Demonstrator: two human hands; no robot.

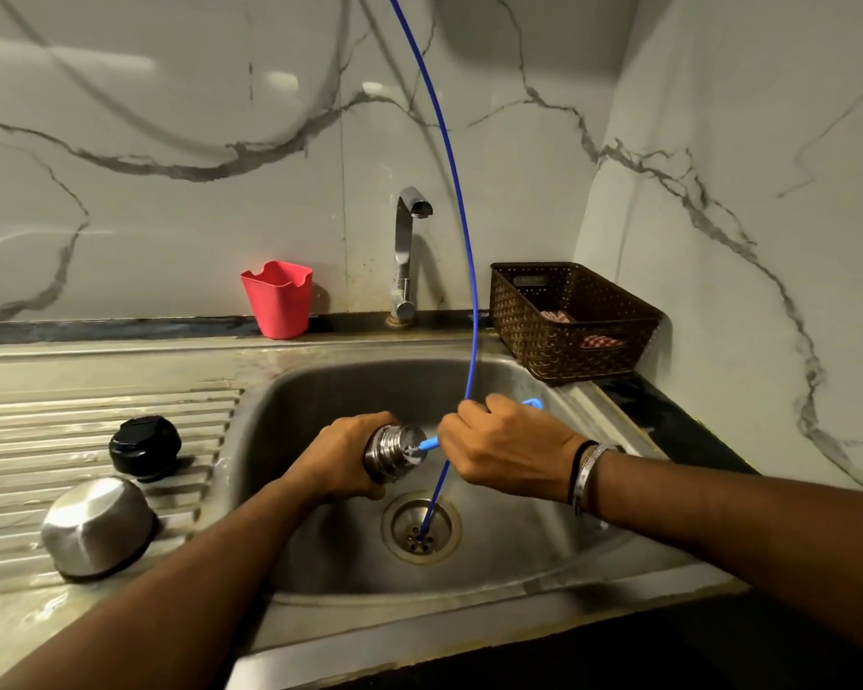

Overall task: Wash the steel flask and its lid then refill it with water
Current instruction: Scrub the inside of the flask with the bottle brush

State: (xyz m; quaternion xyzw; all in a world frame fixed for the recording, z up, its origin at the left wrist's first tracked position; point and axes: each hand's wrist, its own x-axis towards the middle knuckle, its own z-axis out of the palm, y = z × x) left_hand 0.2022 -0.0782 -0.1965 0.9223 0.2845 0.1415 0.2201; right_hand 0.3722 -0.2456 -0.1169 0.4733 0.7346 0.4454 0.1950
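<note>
- Scrubbing looks to be the step in hand: the left hand [342,458] is wrapped round the body of the steel flask [394,450], holding it tilted on its side over the sink [544,550], mouth turned toward the right.
- The right hand [506,448] has its fingers curled round the handle of a blue bottle brush [429,444], whose head sits just at or inside the flask's mouth; the bristles are small and partly hidden, so how deep they reach I cannot tell.
- A thin blue tube [457,201] curves down from above, passes by the right hand and ends at the drain [421,527]; whether that hand also grips it is unclear.
- The black lid [145,448] rests on the ribbed draining board [31,420] to the left, with the steel cup-cap [98,527] lying upside down just in front of it; whether either has been washed cannot be judged from here.
- The tap [409,251] shows no running water.
- By my reading the task is in its early-to-middle part: the flask's inside is being cleaned, while rinsing, the lid's wash (if not done), refilling and closing all remain.
</note>
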